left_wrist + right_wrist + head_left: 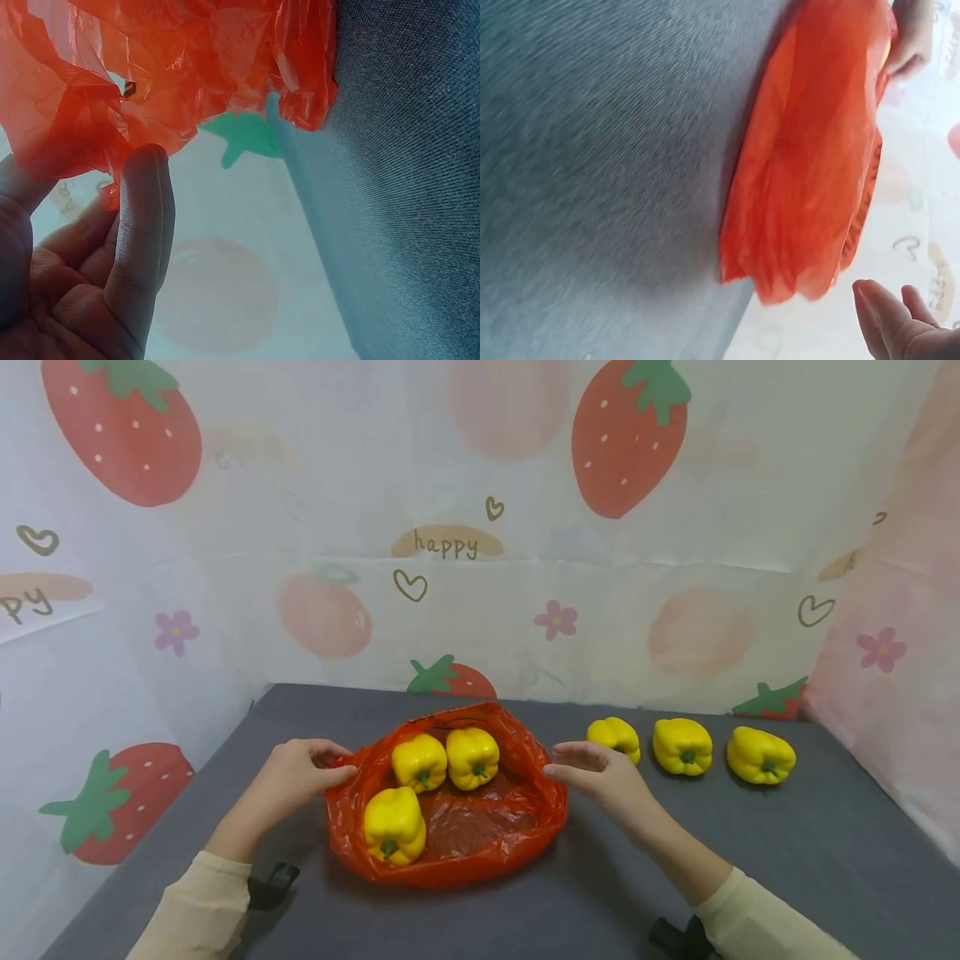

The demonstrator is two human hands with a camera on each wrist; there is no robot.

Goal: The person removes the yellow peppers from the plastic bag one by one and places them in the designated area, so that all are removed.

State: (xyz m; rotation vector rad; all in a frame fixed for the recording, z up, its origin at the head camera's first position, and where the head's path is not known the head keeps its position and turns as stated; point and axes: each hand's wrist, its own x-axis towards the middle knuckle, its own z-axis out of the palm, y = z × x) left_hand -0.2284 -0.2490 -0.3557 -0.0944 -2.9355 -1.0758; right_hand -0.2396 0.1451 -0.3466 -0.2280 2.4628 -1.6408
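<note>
Though crinkly, a roundish plastic bag

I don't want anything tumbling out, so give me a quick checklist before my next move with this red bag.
1. Mouth of the red plastic bag open: ok, it gapes upward.
2. Left hand on the rim: ok, it pinches the bag's left edge.
3. Right hand on the rim: not ok, its wrist view shows it apart from the plastic.
4. Bagged yellow bell peppers settled inside: ok, three lie within the rim.
5. All peppers in: not ok, three loose bell peppers sit on the dark gray table.
6. Bag bottom untorn: cannot tell, its underside is hidden.
</note>
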